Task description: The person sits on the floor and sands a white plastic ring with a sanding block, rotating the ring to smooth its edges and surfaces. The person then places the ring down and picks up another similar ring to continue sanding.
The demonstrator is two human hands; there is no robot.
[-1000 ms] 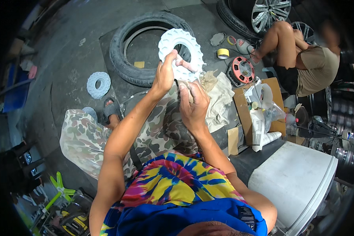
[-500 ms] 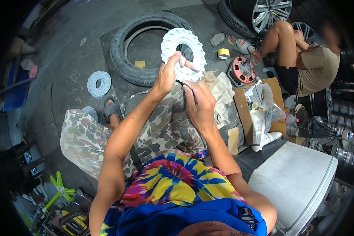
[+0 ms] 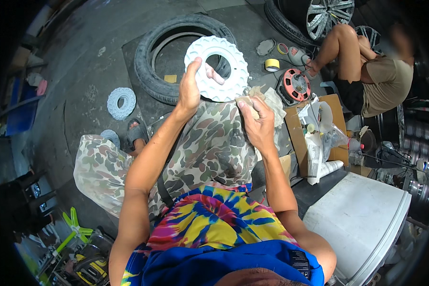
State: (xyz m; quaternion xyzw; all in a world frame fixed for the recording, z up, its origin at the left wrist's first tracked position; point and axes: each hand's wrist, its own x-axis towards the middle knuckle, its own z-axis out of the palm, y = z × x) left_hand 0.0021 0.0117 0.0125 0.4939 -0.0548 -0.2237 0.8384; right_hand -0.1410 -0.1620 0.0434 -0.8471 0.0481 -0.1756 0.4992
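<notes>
My left hand (image 3: pixel 190 90) grips a white ring-shaped disc (image 3: pixel 202 87) with a scalloped rim, its thumb on the near face and a finger showing through the centre hole. The ring is held up above my knee, its flat face toward me. My right hand (image 3: pixel 259 125) is closed on a folded piece of tan sandpaper (image 3: pixel 245 106), just below and right of the ring's lower edge. Behind the right hand lies a crumpled beige cloth (image 3: pixel 273 102), partly hidden.
A tyre (image 3: pixel 145 71) lies on the floor behind the ring. Two similar discs, a larger one (image 3: pixel 113 108) and a partly covered one (image 3: pixel 110 136), are at left. Right are a red cable reel (image 3: pixel 287 86), yellow tape (image 3: pixel 271 65), a cardboard box (image 3: pixel 294 138) and a seated person (image 3: pixel 383 81).
The ring has shifted slightly left and turned its flat face toward me. My right hand has moved right and down, away from my left hand, and the sandpaper's tan side now shows.
</notes>
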